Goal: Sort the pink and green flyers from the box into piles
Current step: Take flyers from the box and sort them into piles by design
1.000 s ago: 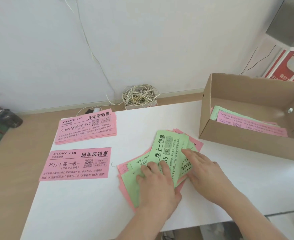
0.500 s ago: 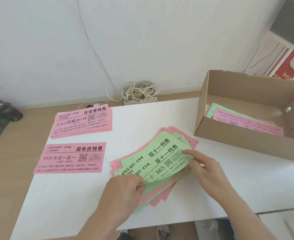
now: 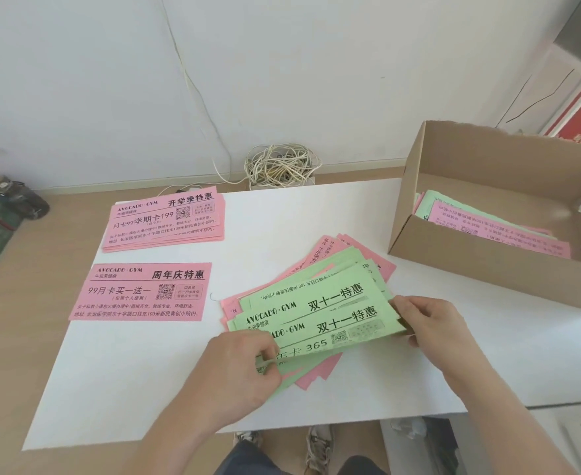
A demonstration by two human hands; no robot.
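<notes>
**A:** Where are the hands?

**B:** Both are on one green flyer (image 3: pixel 316 325), the top sheet of the loose heap (image 3: pixel 345 265) near the middle of the white table (image 3: pixel 128 389). The left hand (image 3: pixel 244 368) pinches its near left end, thumb on top and fingers curled beneath. The right hand (image 3: pixel 429 323) pinches its right end between thumb and fingertips.

**A:** Is it off the heap?

**B:** Its right end looks a little raised. Whether the rest is clear of the sheets below, I cannot tell.

**A:** What is in the heap?

**B:** Green and pink flyers, fanned out askew. Green ones lie mostly on top, and pink shows at the far right and along the near edge. A second green sheet with the same heading lies just under the held one.

**A:** Any sorted piles?

**B:** Two pink lots lie on the left of the table, well apart from the heap. The far one is a pink stack (image 3: pixel 165 221) of several sheets. Nearer lies a pink flyer (image 3: pixel 138 293) with a different heading; I cannot tell whether more lie under it. A strip of table separates the two.

**A:** And the box?

**B:** The cardboard box (image 3: pixel 488 275) stands at the far right, open on top, near the heap but not touching it. Inside, a pink sheet (image 3: pixel 498 231) lies over green ones.

**A:** Anything else?

**B:** A coil of pale cable (image 3: pixel 279 166) sits by the wall beyond the table's far edge.
</notes>
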